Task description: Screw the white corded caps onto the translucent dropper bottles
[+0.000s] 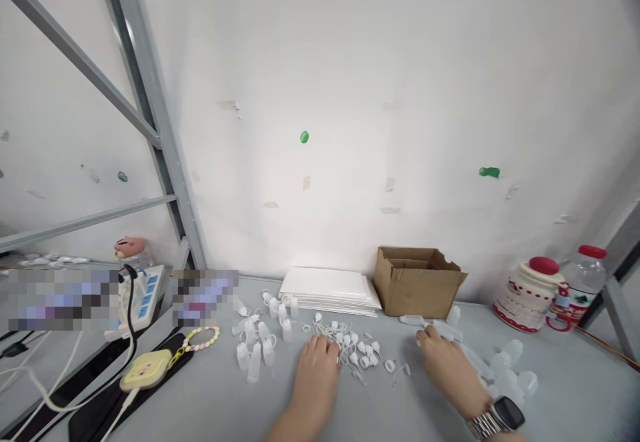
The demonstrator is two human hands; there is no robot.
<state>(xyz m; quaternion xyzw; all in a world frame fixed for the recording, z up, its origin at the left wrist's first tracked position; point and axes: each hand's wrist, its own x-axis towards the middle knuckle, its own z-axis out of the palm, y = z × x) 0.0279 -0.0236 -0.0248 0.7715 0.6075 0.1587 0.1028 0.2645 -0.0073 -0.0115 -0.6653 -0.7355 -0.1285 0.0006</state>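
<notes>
My left hand (316,369) lies palm down on the grey table, its fingertips among a heap of small white caps with loops (357,349); the fingers look spread. My right hand (447,362), a metal watch on its wrist, reaches toward clear plastic pieces (425,323) in front of the cardboard box; its fingers are curled and I cannot see anything in them. A group of small translucent dropper bottles (257,352) lies left of my left hand.
An open cardboard box (417,282) and a stack of white sheets (327,291) stand against the wall. More clear bottles (510,372) lie at the right, near a red-lidded jar (527,295) and water bottle (583,282). A power strip (145,295), cables and a yellow device (145,370) sit left.
</notes>
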